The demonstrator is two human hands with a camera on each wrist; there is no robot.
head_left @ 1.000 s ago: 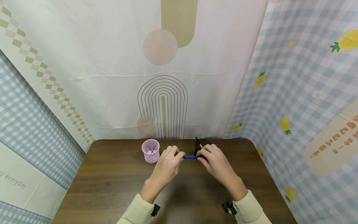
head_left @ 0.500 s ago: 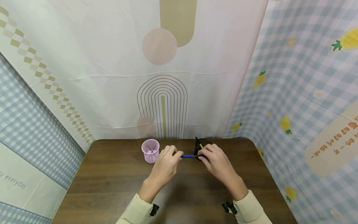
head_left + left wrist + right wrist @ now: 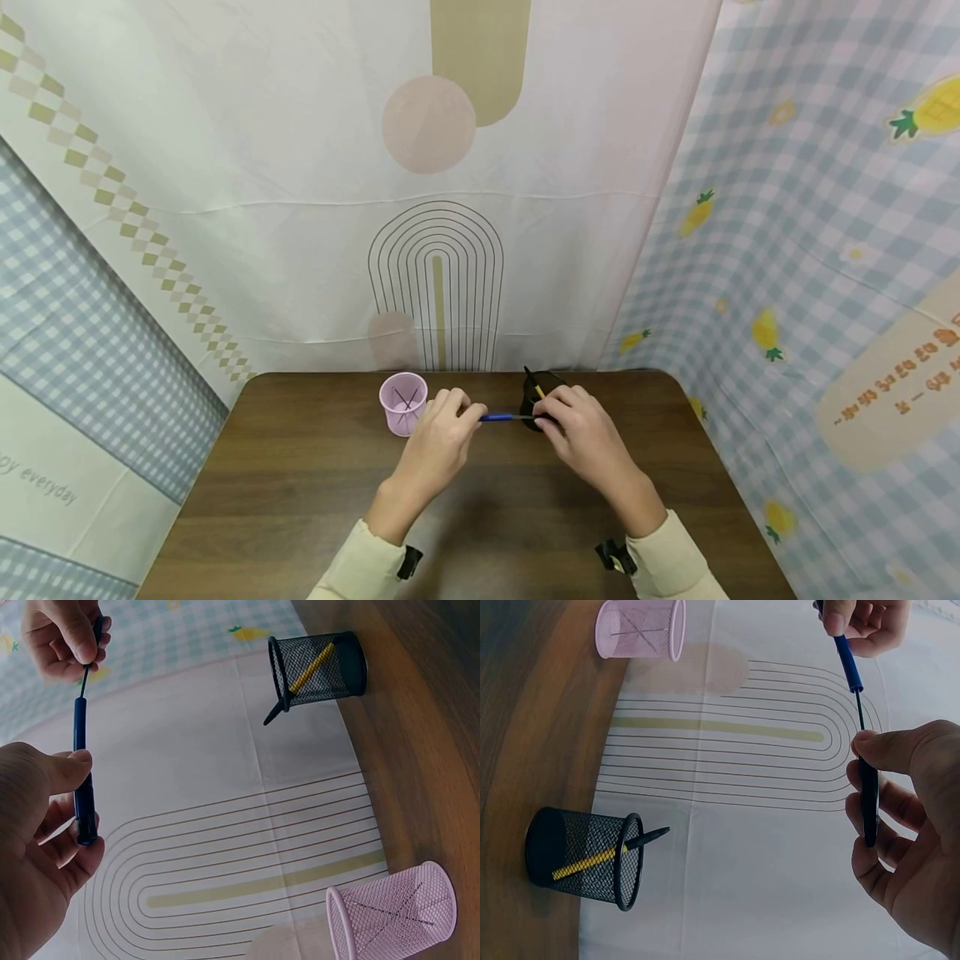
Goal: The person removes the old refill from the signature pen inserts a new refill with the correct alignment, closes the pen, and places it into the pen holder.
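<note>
One slim pen-like stick, with a round blue barrel (image 3: 495,417), a thin dark rod (image 3: 860,712) and a black end piece (image 3: 869,802), is held in the air above the table (image 3: 300,492), lying roughly parallel to its far edge. The left hand (image 3: 437,437) pinches the blue barrel between thumb and curled fingers; the right hand (image 3: 585,435) pinches the black end piece in the same manner. The rod shows in the gap between the two hands.

Near the far edge, right of its middle and just beyond the right hand, a round black wire-mesh cup (image 3: 349,667) stands upright. Inside it leans a yellow pen with a black end (image 3: 535,383), that end poking out over the rim. Left of the middle, also near the far edge and beside the left hand, stands a round pink mesh cup (image 3: 397,423), with dark crossed lines showing in it.

Cream sleeves (image 3: 358,567) reach in over the near edge, and a black strap (image 3: 410,562) shows at the left cuff. Behind the far edge hangs a white cloth printed with arches (image 3: 585,167); past the right edge hangs a blue-and-white checked cloth with yellow pineapples (image 3: 810,217).
</note>
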